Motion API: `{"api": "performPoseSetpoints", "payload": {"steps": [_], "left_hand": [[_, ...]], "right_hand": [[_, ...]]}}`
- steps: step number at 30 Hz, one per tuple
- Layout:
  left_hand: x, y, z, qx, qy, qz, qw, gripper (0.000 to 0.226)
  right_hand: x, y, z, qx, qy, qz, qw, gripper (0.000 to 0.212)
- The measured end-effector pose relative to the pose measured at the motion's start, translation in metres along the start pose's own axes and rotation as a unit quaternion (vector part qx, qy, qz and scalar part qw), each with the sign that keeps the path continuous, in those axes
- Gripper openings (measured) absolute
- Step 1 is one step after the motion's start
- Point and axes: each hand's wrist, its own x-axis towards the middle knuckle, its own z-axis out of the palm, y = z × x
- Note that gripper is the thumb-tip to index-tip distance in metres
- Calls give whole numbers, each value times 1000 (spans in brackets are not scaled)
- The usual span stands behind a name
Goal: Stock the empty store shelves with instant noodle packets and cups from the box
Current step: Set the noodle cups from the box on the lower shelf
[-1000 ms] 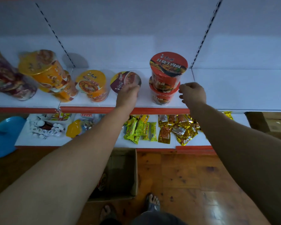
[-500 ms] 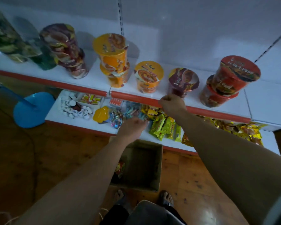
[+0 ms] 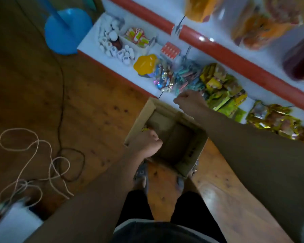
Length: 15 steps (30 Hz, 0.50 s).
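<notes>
An open cardboard box point(image 3: 191, 160) stands on the wooden floor below the shelves. Its inside is dark, and a bit of a yellow packet point(image 3: 145, 129) shows at its left wall. My left hand point(image 3: 146, 144) reaches down into the box at that left side with its fingers curled; what they touch is hidden. Over the box's far rim hangs my right hand point(image 3: 188, 101), its fingers curled and holding nothing. Blurred noodle cups, orange point(image 3: 258, 30) and dark red point(image 3: 300, 62), stand on the upper shelf at top right.
The lower shelf point(image 3: 93, 39) holds small white bottles point(image 3: 112, 48), a yellow lid point(image 3: 145, 64), sweets and green and gold snack packets point(image 3: 221, 92). A blue round base point(image 3: 67, 30) stands at the left. Cords point(image 3: 33, 155) lie on the floor. My feet point(image 3: 142, 174) stand at the box.
My view has tipped down from the upper shelf to the box. My left hand dropped from the lower shelf into the box, and my right hand came down from the shelf edge to the box's far rim.
</notes>
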Motion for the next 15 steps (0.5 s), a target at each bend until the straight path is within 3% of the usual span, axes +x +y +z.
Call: {"api": "performPoseSetpoints", "payload": {"steps": [4, 9, 12, 15], "left_hand": [[51, -30, 46, -18, -26, -73, 997, 23], [130, -67, 108, -30, -56, -112, 992, 28], [179, -90, 140, -45, -48, -134, 989, 19], [229, -115, 164, -126, -13, -181, 975, 21]], "right_hand": [[60, 48, 56, -74, -48, 9, 996, 34], [121, 117, 126, -110, -125, 36, 985, 33], [150, 154, 166, -96, -140, 48, 984, 28], [176, 188, 210, -90, -157, 81, 980, 32]]}}
